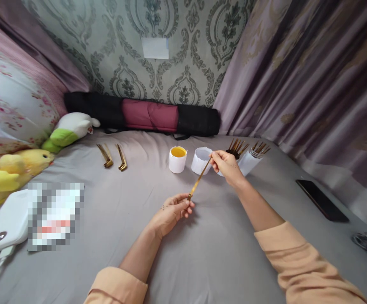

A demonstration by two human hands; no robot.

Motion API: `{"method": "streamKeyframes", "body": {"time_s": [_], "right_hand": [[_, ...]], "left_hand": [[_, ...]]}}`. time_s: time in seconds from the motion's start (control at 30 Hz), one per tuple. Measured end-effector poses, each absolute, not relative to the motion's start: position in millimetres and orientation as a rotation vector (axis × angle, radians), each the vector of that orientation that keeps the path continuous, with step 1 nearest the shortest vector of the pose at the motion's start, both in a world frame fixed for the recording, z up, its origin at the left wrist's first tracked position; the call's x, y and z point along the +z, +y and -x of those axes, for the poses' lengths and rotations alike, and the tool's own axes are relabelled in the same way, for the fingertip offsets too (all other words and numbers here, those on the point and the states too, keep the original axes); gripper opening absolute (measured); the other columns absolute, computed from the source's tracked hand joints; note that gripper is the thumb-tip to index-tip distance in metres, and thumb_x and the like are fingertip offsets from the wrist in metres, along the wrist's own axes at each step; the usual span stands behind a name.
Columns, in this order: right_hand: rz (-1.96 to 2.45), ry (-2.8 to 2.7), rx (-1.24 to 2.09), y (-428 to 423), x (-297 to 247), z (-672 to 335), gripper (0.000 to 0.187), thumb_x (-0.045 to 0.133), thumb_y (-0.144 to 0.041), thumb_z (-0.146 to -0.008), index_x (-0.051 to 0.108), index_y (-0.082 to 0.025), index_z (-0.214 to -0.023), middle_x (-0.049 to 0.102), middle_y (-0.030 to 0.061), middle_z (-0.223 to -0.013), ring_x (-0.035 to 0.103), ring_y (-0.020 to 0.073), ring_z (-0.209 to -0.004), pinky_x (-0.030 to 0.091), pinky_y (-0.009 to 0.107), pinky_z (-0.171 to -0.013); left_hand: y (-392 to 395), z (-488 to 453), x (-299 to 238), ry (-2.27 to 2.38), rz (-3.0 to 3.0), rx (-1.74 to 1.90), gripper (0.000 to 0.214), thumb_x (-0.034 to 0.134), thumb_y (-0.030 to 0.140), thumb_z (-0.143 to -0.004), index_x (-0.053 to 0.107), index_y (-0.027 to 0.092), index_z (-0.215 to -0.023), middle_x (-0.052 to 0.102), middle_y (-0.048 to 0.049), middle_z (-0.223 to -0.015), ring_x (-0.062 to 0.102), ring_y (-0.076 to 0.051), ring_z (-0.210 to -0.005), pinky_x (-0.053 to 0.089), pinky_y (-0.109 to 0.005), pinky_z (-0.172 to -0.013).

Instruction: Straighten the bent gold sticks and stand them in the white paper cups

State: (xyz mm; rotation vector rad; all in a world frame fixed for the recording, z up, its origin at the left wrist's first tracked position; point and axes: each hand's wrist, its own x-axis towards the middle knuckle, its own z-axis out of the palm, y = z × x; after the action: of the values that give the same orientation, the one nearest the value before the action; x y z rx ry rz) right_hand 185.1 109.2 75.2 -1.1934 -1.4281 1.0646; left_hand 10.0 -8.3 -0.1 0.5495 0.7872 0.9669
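A thin gold-brown strip point(199, 179) slants up to the right between my two hands. My left hand point(172, 213) pinches its lower end, where a short darker piece shows at the fingertips. The upper end is pinched in my right hand point(226, 164), which is beside a white cup with a pale inside point(199, 162). Left of that cup stands another white cup, yellow inside point(177, 164). Behind my right hand, several brown sticks point(237, 147) rise from a partly hidden container. More sticks fill a tilted white cylinder point(249, 164).
Two bent gold-coloured bundles point(107, 160) point(122, 160) lie on the grey sheet point(132, 236). At left are plush toys point(25, 166), a white power bank point(7, 219) with a cable and a blurred packet point(56, 217). A phone point(322, 199) lies right; a long black-and-maroon bag point(148, 115) lines the wall.
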Motion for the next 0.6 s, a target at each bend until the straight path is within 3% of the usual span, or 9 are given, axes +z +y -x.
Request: {"method": "streamKeyframes", "body": {"time_s": [0.6], "right_hand": [[1.152, -1.238, 0.921, 124.3, 113.1, -210.1, 0.021, 0.058, -0.036, -0.075, 0.056, -0.016, -0.07, 0.05, -0.0025, -0.054, 0.04, 0.0034, -0.039, 0.029, 0.016, -0.034]], "left_hand": [[-3.9, -1.1, 3.7, 0.778, -0.34, 1.041, 0.017, 0.056, 0.009, -0.075, 0.059, 0.009, -0.092, 0.057, -0.0056, -0.076, 0.052, -0.007, -0.06, 0.044, -0.019, -0.057]]}}
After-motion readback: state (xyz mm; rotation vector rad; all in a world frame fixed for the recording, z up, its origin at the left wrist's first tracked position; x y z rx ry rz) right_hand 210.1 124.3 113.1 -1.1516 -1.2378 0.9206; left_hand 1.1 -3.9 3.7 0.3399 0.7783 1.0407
